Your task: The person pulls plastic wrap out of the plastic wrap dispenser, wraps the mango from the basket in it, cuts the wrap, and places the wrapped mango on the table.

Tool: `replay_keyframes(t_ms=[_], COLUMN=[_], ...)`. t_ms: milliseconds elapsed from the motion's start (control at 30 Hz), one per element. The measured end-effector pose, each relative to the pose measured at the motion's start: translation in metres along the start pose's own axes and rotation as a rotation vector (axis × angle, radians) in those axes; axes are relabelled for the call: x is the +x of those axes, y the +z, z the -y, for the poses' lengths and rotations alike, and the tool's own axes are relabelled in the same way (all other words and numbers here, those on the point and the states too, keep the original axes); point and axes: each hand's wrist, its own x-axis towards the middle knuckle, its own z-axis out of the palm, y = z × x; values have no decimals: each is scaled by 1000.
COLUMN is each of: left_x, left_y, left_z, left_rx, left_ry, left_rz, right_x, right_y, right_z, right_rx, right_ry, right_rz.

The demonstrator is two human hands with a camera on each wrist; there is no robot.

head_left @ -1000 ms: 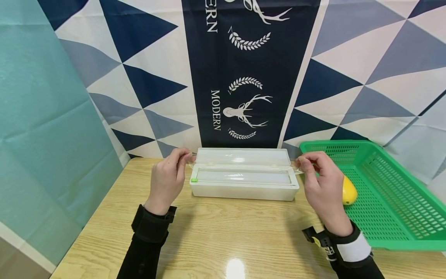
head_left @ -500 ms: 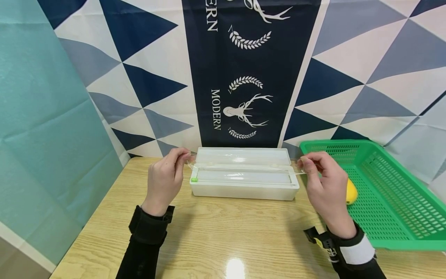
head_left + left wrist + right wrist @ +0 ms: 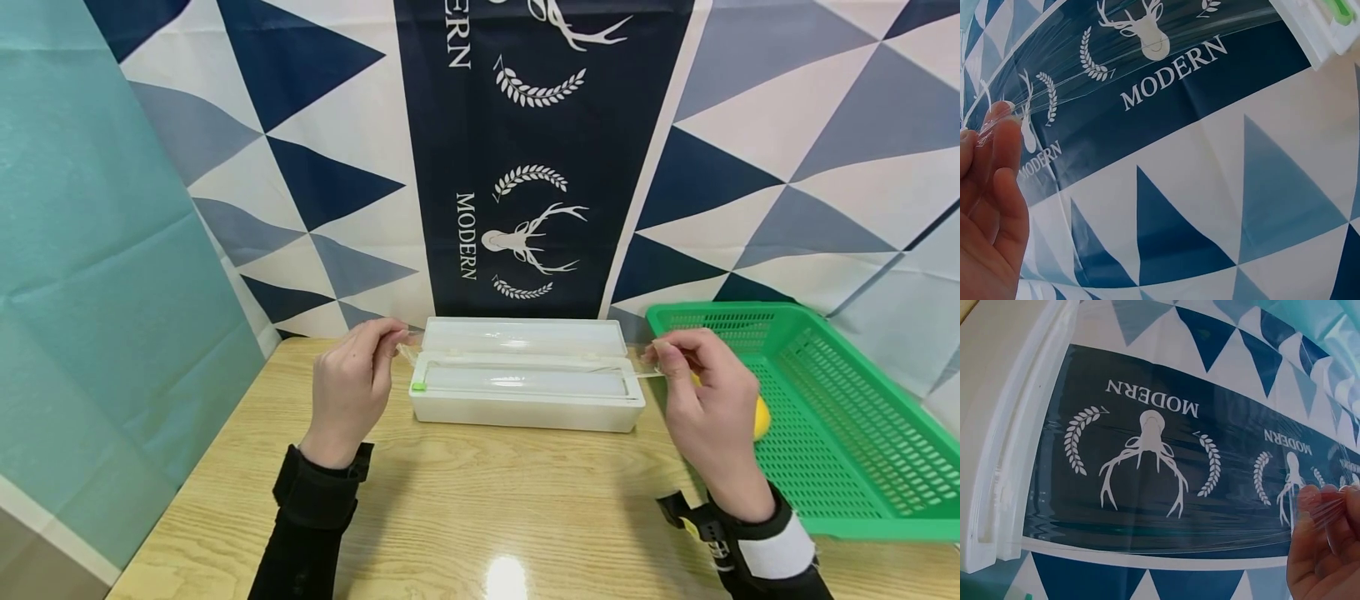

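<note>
A white cling film dispenser (image 3: 525, 413) stands on the table with its lid (image 3: 525, 335) raised toward the back wall. Clear cling film (image 3: 1166, 534) stretches out of it, most visible in the two wrist views. My left hand (image 3: 347, 393) pinches one corner of the sheet between thumb and fingers, beyond the box's left end. Past the right end, my right hand (image 3: 711, 408) pinches the opposite corner, where the film bunches at the fingertips (image 3: 1311, 499). A green slider (image 3: 418, 387) sits at the box's left front corner.
To the right stands a green plastic basket (image 3: 847, 492), close to my right wrist. A yellow rounded object (image 3: 762, 418) in it is partly covered by that hand. Behind the dispenser hangs a patterned cloth (image 3: 517, 125). The wooden table (image 3: 495, 492) extends toward me.
My hands have drifted apart, the left one leftward and the right one rightward, each keeping its corner of the cling film. The dispenser has stayed in place.
</note>
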Motion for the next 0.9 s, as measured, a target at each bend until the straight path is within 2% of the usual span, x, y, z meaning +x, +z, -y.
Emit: replay_keyframes(t_ms=[433,633,900], left_x=[0,1,2], left_y=[-3,-6,-11], left_z=[-4,-6,-10], left_rx=[-118,-131,-105], left_ry=[-43,-37,-15], left_rz=[31,30,21], right_x=[0,1,2], right_y=[-4,-6,-8], right_z=[6,9,12], right_rx=[-4,-14,1], right_ry=[-5,-11,-30], right_rz=[-7,-15,-26])
